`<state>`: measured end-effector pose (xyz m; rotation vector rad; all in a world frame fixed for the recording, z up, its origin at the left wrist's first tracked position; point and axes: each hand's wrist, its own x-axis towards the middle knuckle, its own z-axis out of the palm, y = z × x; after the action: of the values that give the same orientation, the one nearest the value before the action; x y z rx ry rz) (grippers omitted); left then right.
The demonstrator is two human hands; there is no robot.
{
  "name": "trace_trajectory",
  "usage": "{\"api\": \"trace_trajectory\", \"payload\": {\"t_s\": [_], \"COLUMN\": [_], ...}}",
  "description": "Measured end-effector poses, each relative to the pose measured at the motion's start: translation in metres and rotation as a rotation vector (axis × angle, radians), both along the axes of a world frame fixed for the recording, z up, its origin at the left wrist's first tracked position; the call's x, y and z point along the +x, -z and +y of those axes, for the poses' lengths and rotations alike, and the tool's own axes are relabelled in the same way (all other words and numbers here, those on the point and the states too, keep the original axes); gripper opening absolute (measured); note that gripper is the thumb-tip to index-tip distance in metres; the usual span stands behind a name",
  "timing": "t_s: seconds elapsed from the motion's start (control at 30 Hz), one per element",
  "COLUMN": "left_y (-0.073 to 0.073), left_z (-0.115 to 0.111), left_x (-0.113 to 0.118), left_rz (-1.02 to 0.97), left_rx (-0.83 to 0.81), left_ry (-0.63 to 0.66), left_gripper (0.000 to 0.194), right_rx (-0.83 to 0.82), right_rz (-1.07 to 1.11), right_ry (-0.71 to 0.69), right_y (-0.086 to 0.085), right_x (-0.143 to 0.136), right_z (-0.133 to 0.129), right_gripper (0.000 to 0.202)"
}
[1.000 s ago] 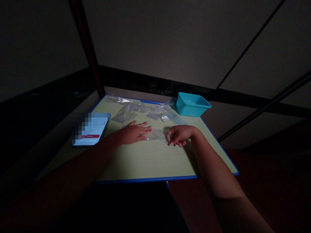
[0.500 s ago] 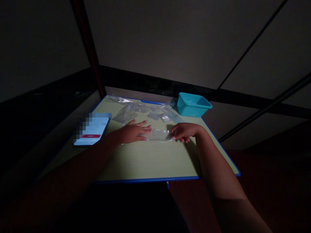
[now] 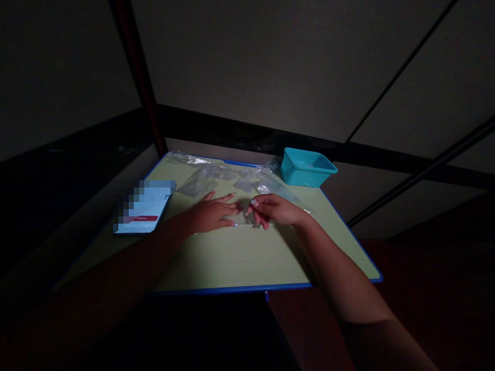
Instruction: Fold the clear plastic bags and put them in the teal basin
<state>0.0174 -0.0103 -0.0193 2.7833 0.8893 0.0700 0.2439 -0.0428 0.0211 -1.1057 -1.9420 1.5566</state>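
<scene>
My left hand [image 3: 212, 214] lies flat with spread fingers on the left part of a clear plastic bag [image 3: 243, 219] on the table [image 3: 232, 257]. Above the bag's right part is my right hand [image 3: 273, 208], its thumb and index finger pinched together and the other fingers loosely bent. Whatever sits between those fingertips is too small to make out. Several more clear bags [image 3: 209, 175] are spread over the back of the table, just beyond both hands.
A turquoise basket [image 3: 307, 175] stands at the back right corner of the table. On the left side lies a lit phone [image 3: 149, 203], partly pixelated. Dark wall panels [image 3: 247, 67] rise behind the table.
My right hand has moved left, from the bag's right end toward my left hand. The clear plastic at the right now reaches farther toward the table's right edge. My left hand stays in place.
</scene>
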Motion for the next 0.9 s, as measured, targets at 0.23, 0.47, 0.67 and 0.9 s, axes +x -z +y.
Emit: {"api": "trace_trajectory", "payload": {"t_s": [0.23, 0.47, 0.67, 0.9], "left_y": [0.003, -0.004, -0.008, -0.006], "left_z": [-0.002, -0.010, -0.020, -0.019], "left_x": [0.001, 0.005, 0.011, 0.011], "left_rz": [-0.023, 0.020, 0.021, 0.014], "left_rx": [0.017, 0.059, 0.111, 0.101], "left_ry": [-0.017, -0.050, -0.080, -0.077], "left_gripper": [0.044, 0.047, 0.046, 0.051], "right_rx": [-0.216, -0.277, -0.167, -0.231], "right_rz": [-0.160, -0.569, -0.609, 0.002], "right_ry": [0.054, 0.102, 0.109, 0.243], "right_y": [0.017, 0.000, -0.002, 0.012], "right_x": [-0.011, 0.010, 0.023, -0.010], "right_z": [0.004, 0.007, 0.013, 0.013], "right_gripper": [0.034, 0.042, 0.034, 0.026]}}
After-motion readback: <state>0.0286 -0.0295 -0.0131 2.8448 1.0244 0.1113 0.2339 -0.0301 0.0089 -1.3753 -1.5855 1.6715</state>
